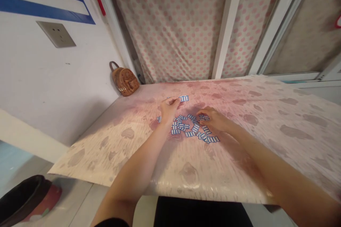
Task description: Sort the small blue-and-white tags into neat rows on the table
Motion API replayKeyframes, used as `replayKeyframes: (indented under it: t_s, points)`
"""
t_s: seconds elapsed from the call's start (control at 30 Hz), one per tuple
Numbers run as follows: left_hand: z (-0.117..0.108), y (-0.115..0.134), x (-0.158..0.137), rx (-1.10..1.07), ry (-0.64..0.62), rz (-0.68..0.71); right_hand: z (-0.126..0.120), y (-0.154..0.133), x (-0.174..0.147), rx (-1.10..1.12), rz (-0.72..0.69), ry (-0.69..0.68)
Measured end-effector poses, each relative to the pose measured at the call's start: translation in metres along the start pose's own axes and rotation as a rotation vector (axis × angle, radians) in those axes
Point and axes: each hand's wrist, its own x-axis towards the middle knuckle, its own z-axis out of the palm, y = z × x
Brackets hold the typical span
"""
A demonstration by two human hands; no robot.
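While the left grip touches pieces — the right, half-open, straddles one.

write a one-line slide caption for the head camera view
Left hand beside blue-and-white pieces, right hand at a scattered cluster of more, on a patterned tablecloth.

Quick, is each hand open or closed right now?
Left hand: curled beside some striped pieces; grip can't be told.
Right hand: open over the striped pile, hold unclear.

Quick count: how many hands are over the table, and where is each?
2: the left hand is at the striped pieces beyond the main cluster; the right hand is at the cluster's right side. No other shows.
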Motion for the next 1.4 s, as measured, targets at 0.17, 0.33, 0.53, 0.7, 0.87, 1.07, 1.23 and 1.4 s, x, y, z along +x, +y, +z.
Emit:
replayKeyframes:
  t_s: [0.17, 0.33, 0.53, 0.7, 0.87, 1.07, 1.23, 1.4]
  points:
    - [-0.002, 0.000, 0.001, 0.011, -0.012, 0.004, -0.005, 0.001, -0.001, -0.062, -0.028, -0.056]
    - [-0.001, 0.001, -0.001, 0.015, -0.009, -0.015, -0.023, 0.016, -0.002, -0.213, 0.068, -0.104]
    - [-0.001, 0.003, 0.000, 0.009, 0.002, -0.038, -0.036, 0.023, -0.003, -0.332, 0.193, -0.021]
    - [-0.003, 0.003, 0.001, 0.005, -0.005, -0.030, -0.016, -0.006, 0.000, 0.017, -0.112, -0.042]
    - [-0.003, 0.000, 0.005, 0.008, 0.010, -0.029, 0.001, -0.024, 0.000, 0.100, -0.169, -0.150]
    - [-0.004, -0.005, 0.007, 0.027, 0.005, -0.016, -0.001, -0.012, -0.002, -0.069, -0.089, -0.014]
    - [-0.004, -0.004, 0.007, 0.024, -0.002, -0.001, 0.004, -0.024, -0.001, -0.041, -0.109, -0.076]
    - [-0.003, -0.003, 0.007, 0.016, -0.006, -0.016, 0.006, -0.029, 0.001, -0.073, -0.080, -0.110]
